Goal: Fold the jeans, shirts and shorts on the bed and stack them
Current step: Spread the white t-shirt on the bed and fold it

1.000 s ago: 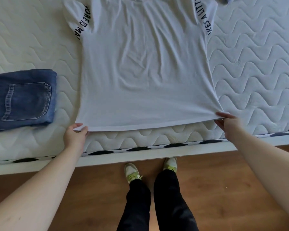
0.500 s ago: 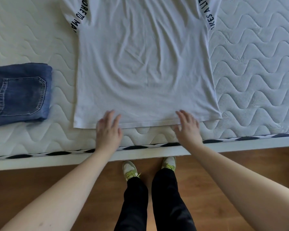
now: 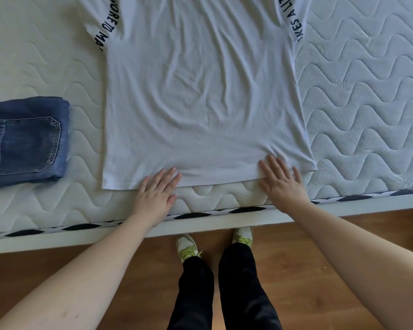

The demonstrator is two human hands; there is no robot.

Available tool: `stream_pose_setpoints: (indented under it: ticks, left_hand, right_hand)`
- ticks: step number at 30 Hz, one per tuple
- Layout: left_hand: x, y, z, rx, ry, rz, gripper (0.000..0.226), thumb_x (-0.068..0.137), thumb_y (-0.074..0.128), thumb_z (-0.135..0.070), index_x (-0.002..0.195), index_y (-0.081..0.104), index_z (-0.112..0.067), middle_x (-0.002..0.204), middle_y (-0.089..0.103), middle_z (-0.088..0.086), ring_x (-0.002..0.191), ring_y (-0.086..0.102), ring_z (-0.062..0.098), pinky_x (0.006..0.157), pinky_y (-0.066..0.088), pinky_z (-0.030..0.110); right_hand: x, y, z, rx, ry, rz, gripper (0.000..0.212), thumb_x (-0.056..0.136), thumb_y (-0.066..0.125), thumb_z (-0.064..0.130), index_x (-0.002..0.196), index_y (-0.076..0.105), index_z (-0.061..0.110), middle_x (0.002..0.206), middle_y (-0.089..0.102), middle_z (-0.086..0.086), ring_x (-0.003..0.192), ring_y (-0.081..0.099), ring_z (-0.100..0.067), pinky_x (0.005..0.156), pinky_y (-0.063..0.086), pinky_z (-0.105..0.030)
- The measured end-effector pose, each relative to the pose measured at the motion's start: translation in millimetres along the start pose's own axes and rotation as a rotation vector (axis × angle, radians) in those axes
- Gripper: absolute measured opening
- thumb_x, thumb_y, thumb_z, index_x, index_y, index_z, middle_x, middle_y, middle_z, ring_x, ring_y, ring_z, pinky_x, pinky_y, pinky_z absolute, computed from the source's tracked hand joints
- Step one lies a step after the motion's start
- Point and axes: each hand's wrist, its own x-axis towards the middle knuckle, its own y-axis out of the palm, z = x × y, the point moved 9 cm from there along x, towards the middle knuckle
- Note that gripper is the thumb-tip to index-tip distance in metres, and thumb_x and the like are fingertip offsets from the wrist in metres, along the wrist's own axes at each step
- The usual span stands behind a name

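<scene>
Shirt [image 3: 200, 91]: thin, soft, creased, flat on bed [image 3: 367, 91]; take by hem corners. Left hand [image 3: 156, 192] and right hand [image 3: 281, 181] flat, fingers spread, pressing hem.

Matt cotton shirt [image 3: 200, 91] (creased), denim jeans [image 3: 26, 141], quilted mattress [image 3: 367, 91].

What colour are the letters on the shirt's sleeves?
Black, on the white shirt, seen in the head view.
</scene>
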Motion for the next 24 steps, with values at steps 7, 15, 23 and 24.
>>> stream_pose_setpoints:
  ticks: [7, 15, 23, 24]
  left_hand:
    - [-19, -30, 62, -0.209, -0.257, -0.230, 0.050, 0.098, 0.040, -0.038, 0.144, 0.047, -0.022, 0.156, 0.033, 0.011, 0.143, 0.031, 0.033, 0.112, 0.023, 0.055]
    - [-45, -24, 147, -0.740, -0.902, -0.481, 0.039, 0.090, 0.061, -0.011, 0.128, 0.054, -0.005, 0.130, 0.049, 0.026, 0.116, 0.050, 0.042, 0.099, 0.040, 0.044]
    - [-53, 19, 174, -1.104, -1.018, -0.335, 0.030, 0.091, 0.066, -0.031, 0.099, 0.067, -0.001, 0.072, 0.066, 0.008, 0.063, 0.059, 0.024, 0.070, 0.048, 0.033]
    - [-57, 22, 175, -1.123, -1.023, -0.343, 0.030, 0.091, 0.067, -0.030, 0.097, 0.067, -0.001, 0.068, 0.064, 0.008, 0.058, 0.057, 0.022, 0.069, 0.049, 0.032]
  right_hand:
    - [3, -29, -58, 0.262, 0.257, -0.197, 0.044, 0.101, 0.036, 0.040, 0.145, 0.037, 0.034, 0.159, 0.019, -0.003, 0.148, 0.009, -0.022, 0.118, 0.006, -0.046]
    - [8, -39, -92, 0.558, 0.482, -0.349, 0.033, 0.095, 0.048, 0.013, 0.127, 0.054, 0.016, 0.142, 0.039, -0.012, 0.124, 0.041, -0.035, 0.101, 0.036, -0.044]
    - [-13, -8, -135, 1.031, 0.831, -0.280, 0.030, 0.090, 0.062, 0.028, 0.111, 0.069, 0.008, 0.089, 0.064, -0.008, 0.079, 0.055, -0.024, 0.071, 0.039, -0.030]
    - [-17, -7, -139, 1.056, 0.843, -0.290, 0.030, 0.089, 0.064, 0.027, 0.111, 0.069, 0.008, 0.088, 0.064, -0.009, 0.080, 0.056, -0.024, 0.072, 0.041, -0.031]
